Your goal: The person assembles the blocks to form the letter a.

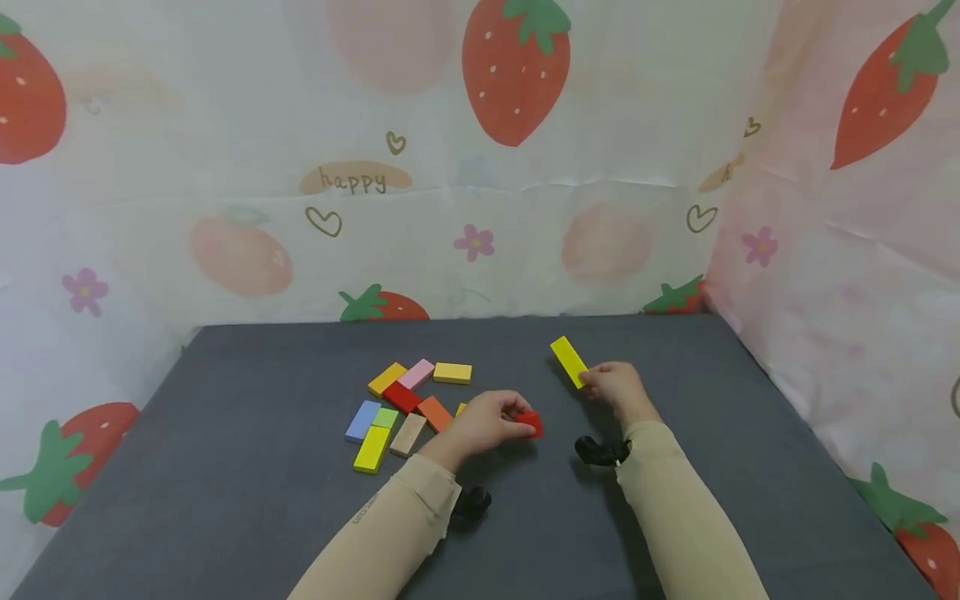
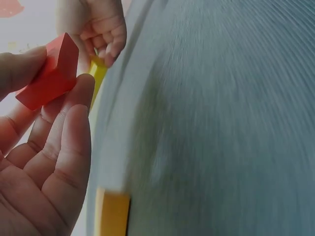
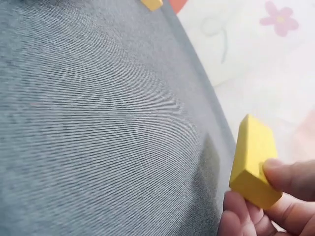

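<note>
My left hand (image 1: 483, 427) pinches a red block (image 1: 531, 424) between thumb and fingers; the left wrist view shows the red block (image 2: 55, 73) raised above the cloth. To its right, my right hand (image 1: 618, 392) holds a bright yellow block (image 1: 569, 362) by its near end. In the right wrist view, thumb and fingers grip the lower part of the yellow block (image 3: 254, 160), and its shadow falls on the cloth. The two held blocks are apart.
Left of my hands, several flat blocks lie on the dark table (image 1: 247, 433), among them a dark red one (image 1: 402, 397), a blue one (image 1: 363, 421) and a pink one (image 1: 416, 374). An orange-yellow block (image 2: 113, 214) is partly behind my left hand in the head view.
</note>
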`<act>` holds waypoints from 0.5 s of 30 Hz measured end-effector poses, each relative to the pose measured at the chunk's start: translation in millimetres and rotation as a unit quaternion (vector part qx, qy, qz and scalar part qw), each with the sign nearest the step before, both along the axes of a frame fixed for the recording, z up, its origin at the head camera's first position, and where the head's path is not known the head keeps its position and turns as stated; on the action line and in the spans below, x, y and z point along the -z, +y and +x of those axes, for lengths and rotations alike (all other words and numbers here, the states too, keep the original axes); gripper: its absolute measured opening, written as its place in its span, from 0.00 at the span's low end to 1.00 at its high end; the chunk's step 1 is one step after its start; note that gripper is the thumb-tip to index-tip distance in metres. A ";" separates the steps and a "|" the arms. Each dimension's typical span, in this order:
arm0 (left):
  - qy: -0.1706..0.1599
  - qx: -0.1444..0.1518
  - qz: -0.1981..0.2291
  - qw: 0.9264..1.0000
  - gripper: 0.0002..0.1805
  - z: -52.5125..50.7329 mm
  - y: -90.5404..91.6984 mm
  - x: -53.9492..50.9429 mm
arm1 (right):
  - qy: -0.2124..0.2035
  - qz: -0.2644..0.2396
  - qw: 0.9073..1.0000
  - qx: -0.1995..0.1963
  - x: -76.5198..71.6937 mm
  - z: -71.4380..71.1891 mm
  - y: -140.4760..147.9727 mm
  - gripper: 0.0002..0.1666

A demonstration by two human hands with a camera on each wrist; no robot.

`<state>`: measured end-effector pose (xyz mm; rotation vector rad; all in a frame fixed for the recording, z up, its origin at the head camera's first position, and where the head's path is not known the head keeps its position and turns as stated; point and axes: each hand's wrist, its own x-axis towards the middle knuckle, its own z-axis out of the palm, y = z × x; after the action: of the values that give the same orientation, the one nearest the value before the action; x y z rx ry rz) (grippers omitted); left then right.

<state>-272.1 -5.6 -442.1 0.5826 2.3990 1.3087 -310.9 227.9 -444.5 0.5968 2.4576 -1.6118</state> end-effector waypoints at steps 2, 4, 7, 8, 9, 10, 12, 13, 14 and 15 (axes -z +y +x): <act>-0.012 0.002 0.002 1.000 0.07 -2.9 8.9 3.5 | -0.007 -0.003 1.000 0.010 1.0 3.4 1.0 0.18; -0.025 0.002 0.002 1.000 0.07 -5.5 17.2 6.6 | -0.010 -0.003 1.000 0.012 1.8 6.4 1.1 0.18; -0.041 -0.001 0.005 0.999 0.08 -8.1 28.6 10.1 | -0.012 -0.004 1.000 0.011 2.9 9.8 0.6 0.19; -0.046 -0.004 0.007 0.999 0.08 -8.7 32.0 11.3 | -0.011 -0.006 1.000 0.008 3.2 10.8 0.4 0.19; -0.050 -0.006 0.011 0.999 0.08 -9.1 35.4 12.6 | -0.012 -0.007 1.000 0.008 3.7 11.5 0.1 0.19; -0.055 -0.009 0.014 0.998 0.09 -9.6 38.5 13.8 | -0.014 -0.009 1.000 0.009 4.0 12.1 -0.2 0.19; -0.062 -0.016 0.017 0.998 0.09 -10.4 43.9 16.1 | -0.016 -0.014 1.000 0.012 5.3 13.1 -0.5 0.19; -0.067 -0.020 0.019 0.997 0.10 -10.6 46.3 17.0 | -0.017 -0.016 1.000 0.016 6.1 13.3 -0.8 0.19; -0.072 -0.024 0.021 0.997 0.10 -11.0 48.6 17.7 | -0.016 -0.020 0.999 0.018 6.6 13.4 -1.3 0.19; -0.077 -0.028 0.023 0.996 0.11 -11.3 50.6 18.1 | -0.016 -0.023 0.999 0.022 7.1 13.7 -1.6 0.19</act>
<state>-283.4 45.0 -460.2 0.4126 2.2816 1.3815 -297.2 226.3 -451.6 0.6680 2.3941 -1.6569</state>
